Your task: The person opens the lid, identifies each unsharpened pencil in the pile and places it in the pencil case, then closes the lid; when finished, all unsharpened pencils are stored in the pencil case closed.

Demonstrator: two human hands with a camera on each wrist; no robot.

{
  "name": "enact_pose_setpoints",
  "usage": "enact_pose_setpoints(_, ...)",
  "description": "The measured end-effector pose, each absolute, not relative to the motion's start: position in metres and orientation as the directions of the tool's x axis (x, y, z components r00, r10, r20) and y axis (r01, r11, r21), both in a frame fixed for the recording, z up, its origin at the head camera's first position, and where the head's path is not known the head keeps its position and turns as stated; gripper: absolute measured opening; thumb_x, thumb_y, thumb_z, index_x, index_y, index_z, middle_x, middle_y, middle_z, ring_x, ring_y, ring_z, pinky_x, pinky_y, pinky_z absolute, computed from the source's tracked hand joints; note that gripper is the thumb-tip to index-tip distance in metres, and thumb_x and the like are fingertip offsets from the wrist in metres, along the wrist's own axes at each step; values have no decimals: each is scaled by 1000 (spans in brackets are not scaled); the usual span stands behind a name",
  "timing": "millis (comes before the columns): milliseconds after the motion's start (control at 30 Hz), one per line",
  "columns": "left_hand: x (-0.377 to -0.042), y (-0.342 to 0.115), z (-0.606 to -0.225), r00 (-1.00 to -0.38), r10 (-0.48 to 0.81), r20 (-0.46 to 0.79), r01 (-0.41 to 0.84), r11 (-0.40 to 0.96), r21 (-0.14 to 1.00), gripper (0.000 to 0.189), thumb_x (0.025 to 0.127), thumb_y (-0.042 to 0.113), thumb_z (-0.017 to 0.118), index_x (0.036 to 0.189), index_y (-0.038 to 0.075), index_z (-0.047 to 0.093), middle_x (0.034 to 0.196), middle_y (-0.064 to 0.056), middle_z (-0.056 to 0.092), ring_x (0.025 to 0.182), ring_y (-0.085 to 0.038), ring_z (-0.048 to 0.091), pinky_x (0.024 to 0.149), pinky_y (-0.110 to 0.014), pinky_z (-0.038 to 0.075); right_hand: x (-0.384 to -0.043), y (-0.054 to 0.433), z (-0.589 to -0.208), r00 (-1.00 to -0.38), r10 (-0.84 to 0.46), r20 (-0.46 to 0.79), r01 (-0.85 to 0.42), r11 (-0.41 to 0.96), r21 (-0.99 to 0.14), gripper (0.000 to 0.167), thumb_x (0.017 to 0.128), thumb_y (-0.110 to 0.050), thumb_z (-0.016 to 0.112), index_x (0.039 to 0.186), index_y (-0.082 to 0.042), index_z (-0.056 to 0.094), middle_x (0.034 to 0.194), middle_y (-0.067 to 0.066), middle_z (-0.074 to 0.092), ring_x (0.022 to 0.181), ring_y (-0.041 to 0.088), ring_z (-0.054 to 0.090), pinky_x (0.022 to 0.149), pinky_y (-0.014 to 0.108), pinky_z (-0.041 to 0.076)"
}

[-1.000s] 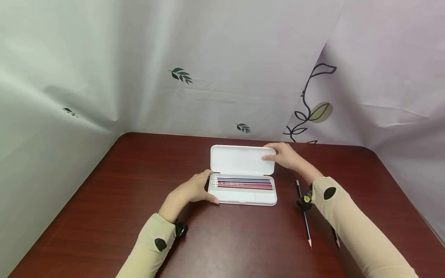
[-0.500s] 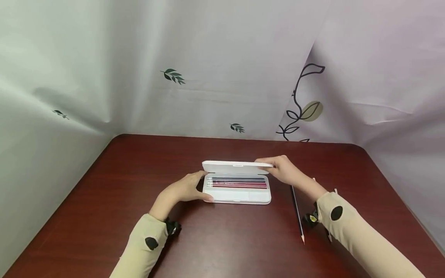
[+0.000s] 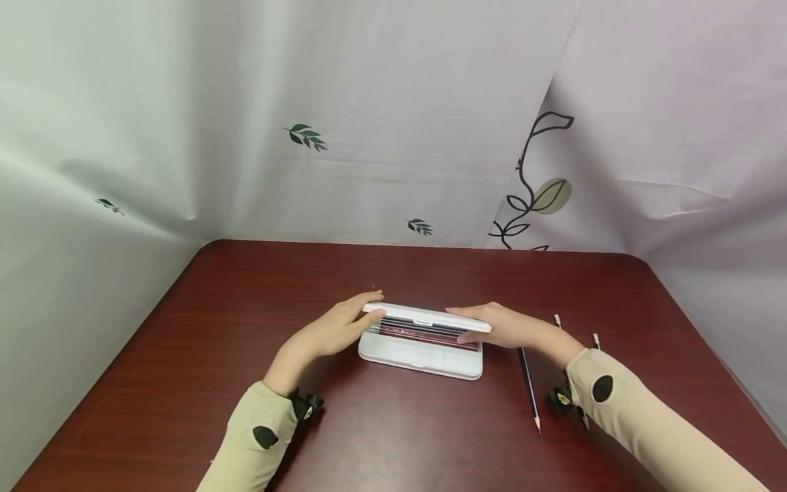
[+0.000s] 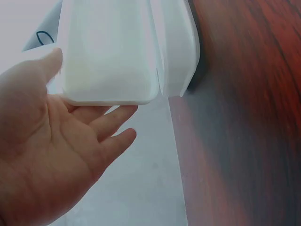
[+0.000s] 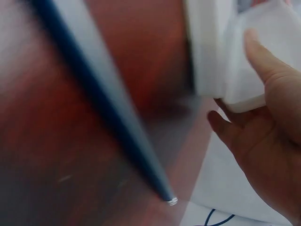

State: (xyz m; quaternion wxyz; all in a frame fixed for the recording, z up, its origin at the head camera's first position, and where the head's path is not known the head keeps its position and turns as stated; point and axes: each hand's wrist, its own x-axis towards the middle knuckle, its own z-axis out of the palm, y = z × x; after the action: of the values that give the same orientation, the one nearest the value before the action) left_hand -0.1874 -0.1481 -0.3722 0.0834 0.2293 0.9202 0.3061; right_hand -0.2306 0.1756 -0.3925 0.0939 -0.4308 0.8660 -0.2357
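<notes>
A white pencil case (image 3: 418, 359) lies on the table with its lid (image 3: 402, 313) tilted partly down over several pencils (image 3: 424, 335) in the tray. My left hand (image 3: 332, 331) grips the lid's left end. In the left wrist view, the thumb of that hand (image 4: 56, 146) lies along the lid (image 4: 108, 52) and its fingers are behind. At the other end, my right hand (image 3: 510, 324) holds the lid between thumb and fingers. The right wrist view shows its thumb on the inner side of the lid (image 5: 247, 77).
A dark pencil (image 3: 529, 393) lies on the red-brown table (image 3: 264, 273), right of the case. Pencil ends (image 3: 596, 340) stick out from behind the right forearm. A blurred blue pencil (image 5: 113, 108) crosses the right wrist view. Pale curtains (image 3: 369, 171) stand behind the table.
The lid has swung from upright down toward the tray, in the right hand's grip. My left hand has moved from the tray's left end up onto the lid. The case has turned slightly.
</notes>
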Motion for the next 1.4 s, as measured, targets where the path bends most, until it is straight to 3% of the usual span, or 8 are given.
enact_pose_setpoints(167, -182, -146, -370, -886, 462, -38, 355, 729, 585, 51, 97, 43, 43, 137, 12, 46, 140, -7, 45, 133, -26, 36, 107, -46, 30, -229, 177, -394, -604, -796, 38, -712, 517, -474, 70, 82, -40, 67, 134, 2, 47, 128, 15, 57, 113, 25, 57, 91, 41, 47)
enact_pose_setpoints(400, -179, -146, -365, -879, 474, -54, 375, 757, 535, 51, 97, 47, 41, 136, 16, 48, 138, -8, 46, 129, -27, 41, 105, -47, 32, -231, 174, -386, -660, -745, 92, -708, 577, -407, 69, 78, -45, 70, 131, -4, 53, 127, 11, 59, 116, 25, 56, 95, 41, 44)
enact_pose_setpoints(633, -170, -143, -358, -857, 504, -107, 396, 778, 487, 50, 99, 37, 42, 142, 10, 40, 140, -11, 39, 130, -28, 38, 105, -46, 32, -223, 173, -384, -621, -783, 38, -692, 525, -495, 71, 81, -44, 68, 138, -7, 45, 139, 15, 46, 128, 30, 43, 102, 47, 36)
enact_pose_setpoints(933, -158, -127, -365, -842, 440, -312, 318, 872, 371, 63, 100, 39, 34, 150, 6, 12, 154, -20, 5, 142, -35, 6, 113, -48, 8, -213, 170, -392, -589, -806, -62, -682, 537, -496, 73, 92, -43, 54, 148, -10, 24, 153, 20, 17, 140, 38, 13, 108, 55, 19)
enact_pose_setpoints(1067, -157, -122, -372, -860, 408, -307, 322, 900, 295, 65, 100, 44, 30, 150, 7, 9, 154, -19, 4, 141, -36, 6, 113, -47, 10, -212, 166, -392, -589, -802, -94, -698, 564, -442, 78, 91, -48, 54, 150, -10, 19, 154, 20, 12, 140, 39, 9, 108, 58, 16)
enact_pose_setpoints(1233, -160, -119, -375, -875, 403, -269, 350, 909, 225, 61, 101, 39, 32, 150, 8, 16, 151, -23, 12, 138, -40, 12, 112, -50, 13, -210, 163, -398, -596, -797, -94, -733, 589, -342, 80, 91, -53, 49, 150, -10, 17, 154, 20, 11, 140, 40, 10, 104, 66, 14)
enact_pose_setpoints(1400, -162, -117, -375, -873, 401, -279, 360, 914, 188, 62, 99, 40, 37, 150, 10, 17, 153, -21, 6, 141, -39, 4, 111, -55, -2, -208, 162, -406, -607, -791, -77, -737, 597, -317, 77, 92, -53, 46, 150, -11, 15, 153, 21, 10, 140, 40, 8, 103, 67, 16)
